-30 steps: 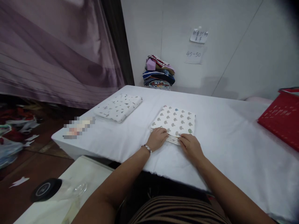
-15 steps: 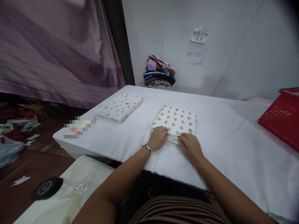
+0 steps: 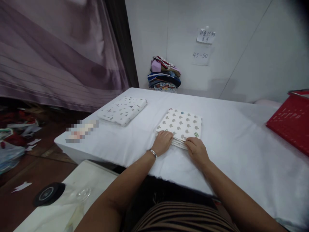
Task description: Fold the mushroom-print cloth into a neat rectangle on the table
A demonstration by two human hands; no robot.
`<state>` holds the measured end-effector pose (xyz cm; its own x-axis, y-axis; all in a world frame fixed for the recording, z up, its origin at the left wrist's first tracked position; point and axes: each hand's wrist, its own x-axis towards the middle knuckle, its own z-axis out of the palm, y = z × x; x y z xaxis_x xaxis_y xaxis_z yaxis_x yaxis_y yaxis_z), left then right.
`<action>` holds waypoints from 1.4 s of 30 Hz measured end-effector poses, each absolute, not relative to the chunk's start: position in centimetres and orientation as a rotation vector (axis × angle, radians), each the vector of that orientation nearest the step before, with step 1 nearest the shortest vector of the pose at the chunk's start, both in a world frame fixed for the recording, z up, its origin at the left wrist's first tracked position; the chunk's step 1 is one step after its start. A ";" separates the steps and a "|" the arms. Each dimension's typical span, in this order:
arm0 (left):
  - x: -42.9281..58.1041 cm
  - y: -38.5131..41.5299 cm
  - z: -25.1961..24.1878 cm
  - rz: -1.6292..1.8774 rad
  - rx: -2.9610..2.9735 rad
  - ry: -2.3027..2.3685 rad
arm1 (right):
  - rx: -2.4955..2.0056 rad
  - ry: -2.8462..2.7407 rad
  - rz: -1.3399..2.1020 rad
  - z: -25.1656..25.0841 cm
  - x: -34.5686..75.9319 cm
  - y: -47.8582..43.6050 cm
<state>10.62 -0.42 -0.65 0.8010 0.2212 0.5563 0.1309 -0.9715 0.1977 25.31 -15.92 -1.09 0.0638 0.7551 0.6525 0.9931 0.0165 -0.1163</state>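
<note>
A folded white cloth (image 3: 181, 122) with grey mushroom-like prints lies flat on the white-covered table (image 3: 224, 151), its layered edge towards me. My left hand (image 3: 163, 141) grips the near left part of that edge, fingers curled over the top. At the near right part, my right hand (image 3: 196, 149) pinches the layers between thumb and fingers. Between my hands the stacked folds show. To the left rests a second folded cloth (image 3: 124, 110), white with small scattered prints, apart from both hands.
A red plastic basket (image 3: 291, 120) stands at the right. Beyond the table's far edge is a pile of folded fabrics (image 3: 164, 74) by the wall. A low white surface (image 3: 79, 180) at lower left bears a black round object (image 3: 49, 194). A purple curtain (image 3: 65, 54) hangs at left.
</note>
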 end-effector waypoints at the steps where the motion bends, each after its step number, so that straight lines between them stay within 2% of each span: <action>1: 10.7 -0.4 -0.6 0.899 2.853 0.282 | -1.788 -1.749 -0.578 -1.2 25.3 -15.9; 11: 10.9 -0.4 -0.8 0.888 2.944 0.322 | -1.727 -1.733 -0.643 -1.4 25.6 -15.7; 32: 9.8 0.1 -0.6 0.830 2.839 0.179 | -1.848 -1.808 -0.420 -1.2 25.2 -16.0; 42: 10.7 0.0 -1.0 0.846 2.897 0.269 | -1.901 -1.778 -0.417 -0.9 25.0 -15.9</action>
